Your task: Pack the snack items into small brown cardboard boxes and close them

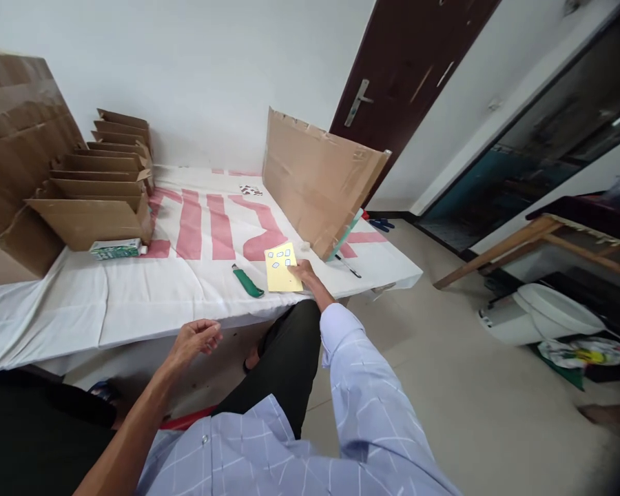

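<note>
My right hand (304, 271) grips the right edge of a yellow sheet (277, 279), thumb on top, at the table's front edge. Several small pale, dark-outlined shapes are on the sheet's upper part. Just left of it lies a green utility knife (248, 282), apart from both hands. My left hand (197, 339) hangs in front of the table edge with its fingers curled together, and nothing shows in them. To the right of the sheet, a black pen (348, 267) rests near the foot of an upright cardboard panel (320, 179).
Cardboard boxes (96, 207) stand in a row at the left, beside a larger carton (23, 131). A green-and-white small box (116, 249) lies before them on the white cloth (134, 296). A small patterned piece (251, 190) lies farther back. A white bucket (548, 313) is on the floor.
</note>
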Tool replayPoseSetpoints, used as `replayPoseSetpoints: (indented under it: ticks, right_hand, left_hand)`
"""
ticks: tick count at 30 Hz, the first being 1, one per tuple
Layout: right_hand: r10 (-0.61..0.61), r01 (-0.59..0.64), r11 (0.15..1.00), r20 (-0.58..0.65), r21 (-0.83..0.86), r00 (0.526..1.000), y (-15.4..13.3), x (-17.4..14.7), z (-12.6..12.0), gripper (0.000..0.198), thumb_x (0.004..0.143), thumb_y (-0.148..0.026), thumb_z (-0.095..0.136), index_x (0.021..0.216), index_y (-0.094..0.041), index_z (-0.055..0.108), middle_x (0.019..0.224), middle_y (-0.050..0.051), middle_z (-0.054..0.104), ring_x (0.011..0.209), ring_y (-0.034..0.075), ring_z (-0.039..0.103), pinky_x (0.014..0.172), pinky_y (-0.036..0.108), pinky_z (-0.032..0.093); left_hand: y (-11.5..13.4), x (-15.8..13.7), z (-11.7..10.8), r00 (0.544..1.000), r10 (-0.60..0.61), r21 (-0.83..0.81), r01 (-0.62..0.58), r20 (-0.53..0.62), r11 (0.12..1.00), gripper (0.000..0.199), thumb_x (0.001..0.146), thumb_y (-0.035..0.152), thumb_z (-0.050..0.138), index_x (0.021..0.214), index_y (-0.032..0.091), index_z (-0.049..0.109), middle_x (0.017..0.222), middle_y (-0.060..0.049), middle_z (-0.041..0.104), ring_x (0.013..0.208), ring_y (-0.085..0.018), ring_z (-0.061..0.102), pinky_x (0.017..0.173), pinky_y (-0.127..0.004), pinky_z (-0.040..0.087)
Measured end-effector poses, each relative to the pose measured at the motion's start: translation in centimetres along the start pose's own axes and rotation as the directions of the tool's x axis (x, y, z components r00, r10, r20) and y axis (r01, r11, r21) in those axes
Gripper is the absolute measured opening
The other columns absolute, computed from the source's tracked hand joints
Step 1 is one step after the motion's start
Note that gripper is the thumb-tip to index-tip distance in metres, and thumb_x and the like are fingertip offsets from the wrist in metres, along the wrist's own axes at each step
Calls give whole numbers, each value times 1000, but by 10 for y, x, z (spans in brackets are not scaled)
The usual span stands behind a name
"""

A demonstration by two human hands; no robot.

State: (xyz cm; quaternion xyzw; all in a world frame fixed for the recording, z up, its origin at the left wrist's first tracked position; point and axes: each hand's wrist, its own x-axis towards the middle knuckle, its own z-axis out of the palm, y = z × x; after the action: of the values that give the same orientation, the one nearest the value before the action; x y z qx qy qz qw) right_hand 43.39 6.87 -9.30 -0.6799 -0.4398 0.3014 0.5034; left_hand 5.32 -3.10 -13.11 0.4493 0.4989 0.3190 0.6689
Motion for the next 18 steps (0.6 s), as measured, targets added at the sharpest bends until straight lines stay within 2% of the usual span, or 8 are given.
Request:
replayPoseSetpoints:
  ticks: [4,8,10,14,18]
  right_hand:
    - [80,-88,945,-37,-315,996,-1,9,15,37,88,-51,83,83,-16,73,81,7,76,92,26,70,83,34,53]
    - [53,-80,855,-67,-513,996,-2,4,22,30,90,-45,82,103,-18,74,114,12,79,116,29,67,100,35,49]
    - [34,-66,813,-65,-578,997,-2,-1,23,28,93,-40,79,111,-18,74,123,13,77,120,29,66,103,35,48]
    - [-19,-13,755,-41,-655,999,-3,-10,20,30,99,-36,72,119,-14,74,128,15,75,118,28,65,102,35,48]
    - [-136,78,730,-32,-679,990,-5,-10,20,41,100,-29,64,132,-5,70,138,27,66,125,35,61,104,46,48]
  left_hand:
    - [4,0,5,1000,9,31,-9,2,999,64,51,67,96,83,16,75,76,-7,77,59,-15,62,52,-26,49]
    - [0,1,4,1000,14,56,-15,18,998,62,54,67,96,84,16,76,76,-7,77,59,-16,63,52,-26,48]
    - [-3,3,3,1000,22,49,-22,16,999,61,56,66,95,85,16,76,77,-8,77,60,-16,64,52,-25,48]
    - [-4,3,4,999,41,32,-41,13,999,58,59,64,94,86,16,74,75,-7,77,58,-16,64,51,-24,47]
    - [-1,6,4,995,93,75,-94,19,993,46,69,58,86,79,16,70,72,-6,74,54,-14,61,49,-24,45]
